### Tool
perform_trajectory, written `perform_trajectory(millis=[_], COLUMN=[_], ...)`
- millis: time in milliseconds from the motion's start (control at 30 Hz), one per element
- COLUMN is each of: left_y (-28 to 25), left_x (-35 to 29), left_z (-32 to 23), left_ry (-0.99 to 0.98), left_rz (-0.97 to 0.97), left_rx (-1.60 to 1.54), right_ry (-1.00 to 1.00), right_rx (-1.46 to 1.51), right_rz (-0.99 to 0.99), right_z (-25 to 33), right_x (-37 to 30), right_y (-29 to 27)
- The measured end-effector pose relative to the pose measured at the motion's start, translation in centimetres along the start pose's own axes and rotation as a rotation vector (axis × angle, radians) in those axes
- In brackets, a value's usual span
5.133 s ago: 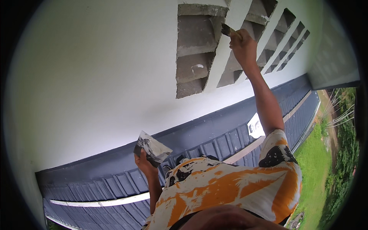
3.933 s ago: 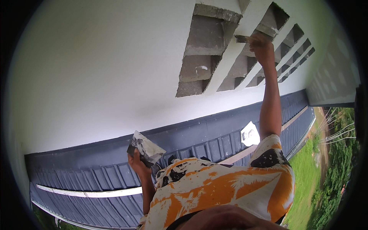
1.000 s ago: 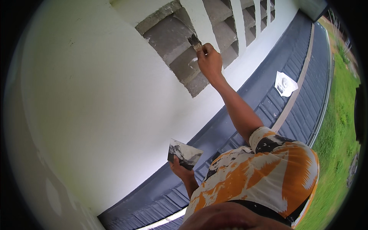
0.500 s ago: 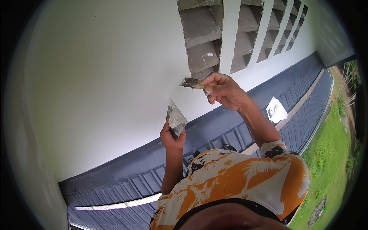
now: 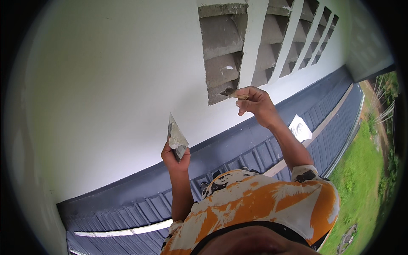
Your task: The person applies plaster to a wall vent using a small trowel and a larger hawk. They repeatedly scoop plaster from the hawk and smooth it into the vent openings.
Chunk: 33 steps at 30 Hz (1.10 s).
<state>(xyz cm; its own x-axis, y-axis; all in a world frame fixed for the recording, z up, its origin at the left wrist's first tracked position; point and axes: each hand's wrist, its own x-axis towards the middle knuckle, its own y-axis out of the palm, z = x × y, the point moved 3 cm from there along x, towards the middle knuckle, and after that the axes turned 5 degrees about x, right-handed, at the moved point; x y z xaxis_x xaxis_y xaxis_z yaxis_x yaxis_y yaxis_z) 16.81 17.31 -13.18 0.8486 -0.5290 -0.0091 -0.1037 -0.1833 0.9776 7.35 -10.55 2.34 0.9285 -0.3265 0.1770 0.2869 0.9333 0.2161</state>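
Observation:
My left hand (image 5: pixel 176 160) is closed round the lower end of a thin, pointed metal plate (image 5: pixel 172 123). A lump of off-white putty (image 5: pixel 177 139) lies on the plate's face. Higher up and to the right, my right hand (image 5: pixel 258 106) pinches a small, stained putty knife (image 5: pixel 240 96) between thumb and fingers. Its dark blade points left, in front of the lower right corner of a recessed grey opening (image 5: pixel 221 36) in the white wall (image 5: pixel 114 85). Whether the blade touches the opening's edge I cannot tell.
More grey openings (image 5: pixel 274 29) run to the right along the wall. Below it lies a dark ribbed metal roof (image 5: pixel 140 210) with a pale batten (image 5: pixel 123 230). A white sheet or bag (image 5: pixel 300 128) lies beyond my right forearm. Grass (image 5: pixel 355 170) shows past the roof edge.
The putty knife has moved to the right and its blade now overlaps the opening's lower corner. My left hand and its plate have shifted left in the picture. The view has shifted slightly.

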Motion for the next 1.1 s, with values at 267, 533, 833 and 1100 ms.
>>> perform_trajectory(millis=[267,533,833,1100], left_y=[-4.1,-10.6,-12.5,-11.7], left_x=[-7.1,-11.8,-11.5,-11.4], left_z=[0.8,1.9,-1.0,-1.3], left_ry=[0.202,0.186,0.286,0.275], left_rz=[-0.554,-0.755,-0.694,-0.773], left_rx=[0.217,0.159,0.125,0.169], right_ry=[-1.024,-0.971,-0.561,-0.713], right_rx=[-1.732,-2.444,-2.383,-2.364], right_rz=[0.087,-0.004,0.128,0.059], right_z=[3.7,7.1,4.9,4.6], right_x=[10.2,21.9,21.1,18.5], right_y=[-0.7,-0.5,-2.6,1.2])
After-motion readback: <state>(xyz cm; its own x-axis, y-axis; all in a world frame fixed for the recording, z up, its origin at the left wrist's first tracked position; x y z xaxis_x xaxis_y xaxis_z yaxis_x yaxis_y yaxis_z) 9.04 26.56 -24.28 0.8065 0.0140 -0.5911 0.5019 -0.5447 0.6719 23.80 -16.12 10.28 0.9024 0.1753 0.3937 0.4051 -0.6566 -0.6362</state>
